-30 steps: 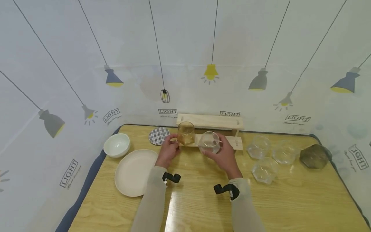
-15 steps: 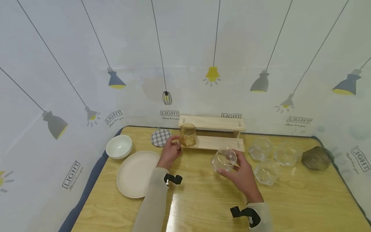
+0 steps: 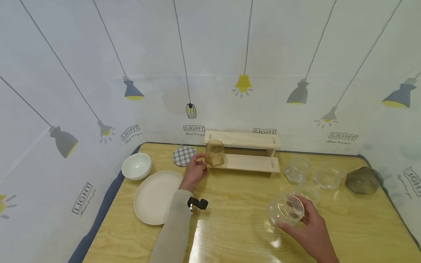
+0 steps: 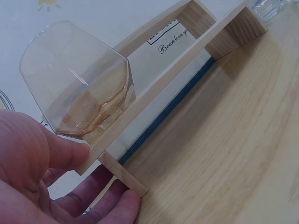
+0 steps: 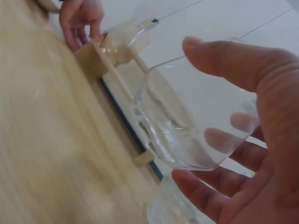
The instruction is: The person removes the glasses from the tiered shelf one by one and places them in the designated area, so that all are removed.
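My left hand (image 3: 194, 171) grips the left end of a two-tier wooden rack (image 3: 251, 163). Its thumb lies on the end of the lower board, and the fingers curl beneath at the rack's leg (image 4: 124, 175). On that board, close to the thumb, stands an amber faceted glass (image 3: 215, 154). At the front right, my right hand (image 3: 312, 229) holds a clear faceted glass (image 3: 285, 211), thumb on one side and fingers round the other. The right wrist view shows this clear glass raised above the table.
Several clear glasses (image 3: 297, 170) and a dark grey glass (image 3: 363, 180) stand at the right. A beige plate (image 3: 158, 197), a white bowl (image 3: 136, 167) and a checked round coaster (image 3: 184, 156) are at the left. A lamp-printed backdrop (image 3: 217, 106) rises behind.
My right hand has carried the clear glass from in front of the rack's lower board toward the front right. The left hand stays at the rack's end, and the amber glass has not moved.
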